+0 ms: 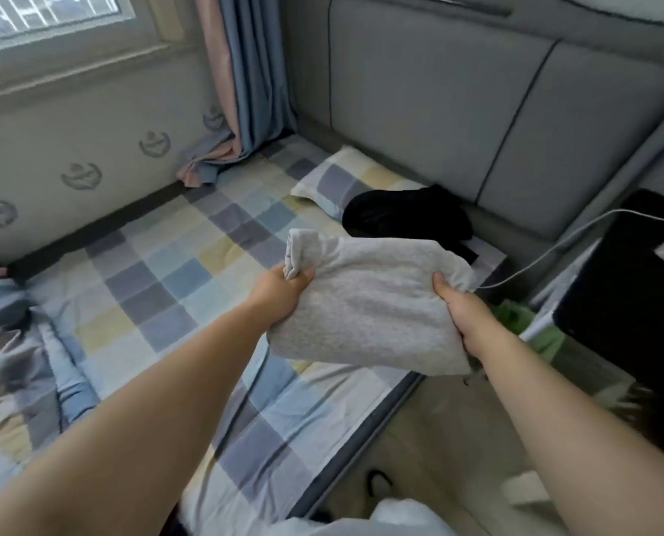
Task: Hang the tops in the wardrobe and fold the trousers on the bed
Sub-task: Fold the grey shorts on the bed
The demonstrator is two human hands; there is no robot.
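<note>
At frame centre we hold the folded grey trousers (369, 299) taut over the bed (160, 272), left hand (284, 290) and right hand (463, 311) fingers gripping opposite ends, likely to set them down flat

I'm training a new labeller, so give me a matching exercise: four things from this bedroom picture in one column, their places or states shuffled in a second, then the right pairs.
Things:
1. grey folded garment
2. black garment
3. checked pillow
4. curtain

Places or states:
A. hangs in the corner by the window, hem bunched on the bed
B. held above the bed edge by the left hand and right hand
C. lies against the headboard, partly under dark cloth
D. heaped on the pillow's right end

Pairs: 1-B, 2-D, 3-C, 4-A
</note>
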